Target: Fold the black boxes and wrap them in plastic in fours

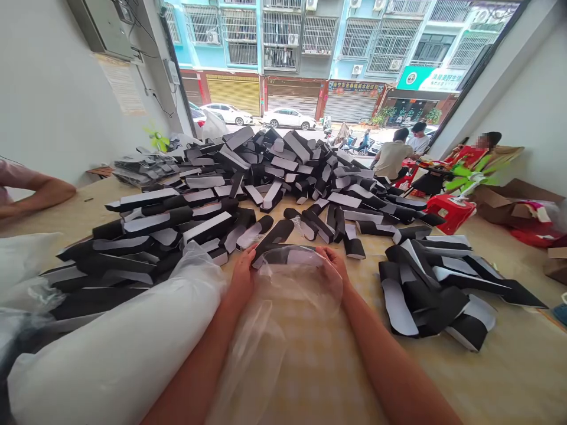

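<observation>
Nearest us, a bulky bundle of white plastic lies across the near left corner of the tabletop, just beside our left forearm. Midway between the left and right edges, we hold a clear plastic film that trails down toward the near edge. Our left hand pinches it at one end, fingers curled; our right hand pinches the other end. Between them we see a black-and-white piece at the film's upper rim, though we cannot tell whether it sits inside or behind. Beyond our hands, a heap of similar pieces spreads toward the far edge and along the left. A smaller pile lies toward the right edge, apart from our right hand. Another person's arm rests at the left edge.
</observation>
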Demonstrator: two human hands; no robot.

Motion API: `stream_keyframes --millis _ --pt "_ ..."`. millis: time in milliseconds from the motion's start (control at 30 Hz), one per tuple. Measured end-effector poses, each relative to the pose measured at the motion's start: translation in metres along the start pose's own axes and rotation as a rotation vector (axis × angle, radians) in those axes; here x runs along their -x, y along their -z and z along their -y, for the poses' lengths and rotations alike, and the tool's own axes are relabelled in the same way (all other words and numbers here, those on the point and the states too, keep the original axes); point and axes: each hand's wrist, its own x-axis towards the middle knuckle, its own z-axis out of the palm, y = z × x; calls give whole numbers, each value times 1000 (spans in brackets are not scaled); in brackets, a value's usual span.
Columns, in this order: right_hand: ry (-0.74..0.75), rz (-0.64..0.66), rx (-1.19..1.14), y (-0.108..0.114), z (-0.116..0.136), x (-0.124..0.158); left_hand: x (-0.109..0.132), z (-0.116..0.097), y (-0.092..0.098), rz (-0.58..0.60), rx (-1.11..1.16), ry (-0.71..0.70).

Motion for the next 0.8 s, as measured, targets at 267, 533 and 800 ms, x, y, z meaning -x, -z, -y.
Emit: stream_keyframes --millis 267,533,800 --pt "40 -16 35 -4 1 3 5 -2 -3 46 38 106" --pt "16 35 52 -5 -3 2 3 -3 -1 -10 -13 70" --pt "72 -36 24 3 5 0 14 -8 -9 285 -187 5"
